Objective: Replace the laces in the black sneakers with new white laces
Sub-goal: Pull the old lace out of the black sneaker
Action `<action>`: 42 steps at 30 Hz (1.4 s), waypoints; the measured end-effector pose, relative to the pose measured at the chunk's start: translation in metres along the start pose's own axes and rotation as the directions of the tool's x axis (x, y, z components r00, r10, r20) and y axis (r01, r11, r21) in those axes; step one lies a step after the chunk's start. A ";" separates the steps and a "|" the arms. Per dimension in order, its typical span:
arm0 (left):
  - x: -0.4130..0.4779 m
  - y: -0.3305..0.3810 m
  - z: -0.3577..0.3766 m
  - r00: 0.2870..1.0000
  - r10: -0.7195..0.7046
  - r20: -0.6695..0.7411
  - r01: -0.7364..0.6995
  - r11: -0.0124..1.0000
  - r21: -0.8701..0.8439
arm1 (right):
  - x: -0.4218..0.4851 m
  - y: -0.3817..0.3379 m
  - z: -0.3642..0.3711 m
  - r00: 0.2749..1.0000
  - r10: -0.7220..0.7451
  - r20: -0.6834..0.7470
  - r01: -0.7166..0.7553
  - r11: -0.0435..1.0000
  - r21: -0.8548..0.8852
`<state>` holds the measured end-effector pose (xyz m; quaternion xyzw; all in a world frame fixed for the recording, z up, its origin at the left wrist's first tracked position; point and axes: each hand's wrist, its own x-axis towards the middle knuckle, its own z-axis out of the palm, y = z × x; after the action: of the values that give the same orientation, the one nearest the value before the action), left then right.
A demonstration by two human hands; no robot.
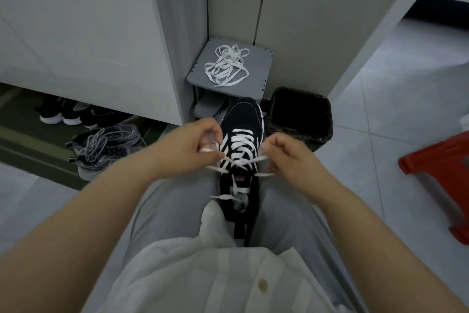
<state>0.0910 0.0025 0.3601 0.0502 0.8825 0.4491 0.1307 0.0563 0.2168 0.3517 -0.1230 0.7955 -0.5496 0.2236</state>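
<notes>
Left hand (200, 142): fingers curled, thumb and fingertips pinching one end of the flat white lace (242, 146), drawn out to the left side of the black sneaker (241, 113) with white side stripes. Right hand (286, 154): same state, curled and pinching the other lace end on the sneaker's right side. The two ends cross over the tongue between the hands. Both hands are motion-blurred, so exact finger placement is unclear. The lace runs criss-cross through the eyelet rows from near the toe up to the crossing. Nearer the person than the crossing, more white lace hangs loose around the collar, too blurred to trace. The sneaker lies top up between the person's thighs in light grey trousers (167, 211), toe pointing away. Beyond the toe: small grey plastic rack (256, 69) with a loose tangle of white laces (225, 66) on its top shelf. Just right of the toe: square black bin (302, 114) with a black liner. Left of the sneaker, on the floor: grey mesh trainers (106, 150) with grey laces heaped on top. Further left: dark shoes with white soles (58, 116) under a white cabinet (88, 33). Well right of the sneaker: red plastic stool (441, 160), cut by the frame edge. Nearer than the heel: white buttoned shirt (203, 274).
</notes>
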 end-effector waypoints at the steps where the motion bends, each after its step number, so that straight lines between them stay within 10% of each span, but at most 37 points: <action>1: 0.001 0.002 -0.009 1.000 0.000 0.016 0.000 0.999 -0.039 | 0.000 -0.004 -0.007 1.000 -0.026 0.011 0.026 1.000 -0.008; 5: -0.002 0.001 -0.044 1.000 0.003 -0.015 -0.006 0.981 -0.193 | 0.004 0.000 -0.032 0.973 -0.224 0.050 0.221 0.853 -0.473; 9: 0.005 -0.022 -0.043 0.967 0.067 -0.246 0.009 0.956 0.294 | 0.002 0.021 -0.027 0.935 -0.353 0.022 0.238 0.583 -0.777; 13: 0.009 -0.029 -0.011 0.957 0.140 -0.253 -0.026 0.912 0.409 | 0.000 0.040 -0.005 0.952 -0.306 0.014 0.192 0.562 -0.804; 19: 0.016 -0.037 0.026 0.986 0.162 -0.039 -0.121 0.858 0.499 | -0.004 0.025 -0.011 0.955 -0.116 -0.274 0.086 0.989 -0.119; 24: 0.034 -0.045 0.032 0.968 0.252 0.003 -0.224 0.856 0.466 | 0.006 0.006 -0.027 0.941 0.069 -0.331 0.174 0.741 0.648; 28: 0.052 -0.054 0.028 0.956 0.285 0.072 -0.280 0.806 0.522 | 0.019 0.010 -0.033 0.969 -0.162 -0.185 0.166 0.986 0.006; 32: 0.071 -0.062 0.027 0.947 0.290 0.141 -0.319 0.781 0.536 | 0.035 0.037 -0.026 0.960 -0.270 0.077 0.252 0.708 -0.660; 38: 0.079 -0.053 0.013 0.949 0.311 0.056 -0.315 0.917 0.243 | 0.042 0.056 -0.032 0.970 -0.244 -0.009 0.158 0.653 -0.740; 40: 0.078 -0.043 -0.003 0.990 0.142 -0.008 -0.142 0.980 -0.142 | 0.041 0.055 -0.037 0.966 -0.245 -0.087 0.132 0.752 -0.646; 42: 0.077 -0.041 -0.014 0.997 -0.016 -0.082 -0.041 0.755 -0.654 | 0.038 0.048 -0.040 0.961 -0.177 -0.214 0.071 0.902 -0.427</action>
<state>0.0145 -0.0166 0.3205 -0.0113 0.6738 0.7319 0.1006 0.0057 0.2501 0.3106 -0.1488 0.9060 -0.3924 0.0555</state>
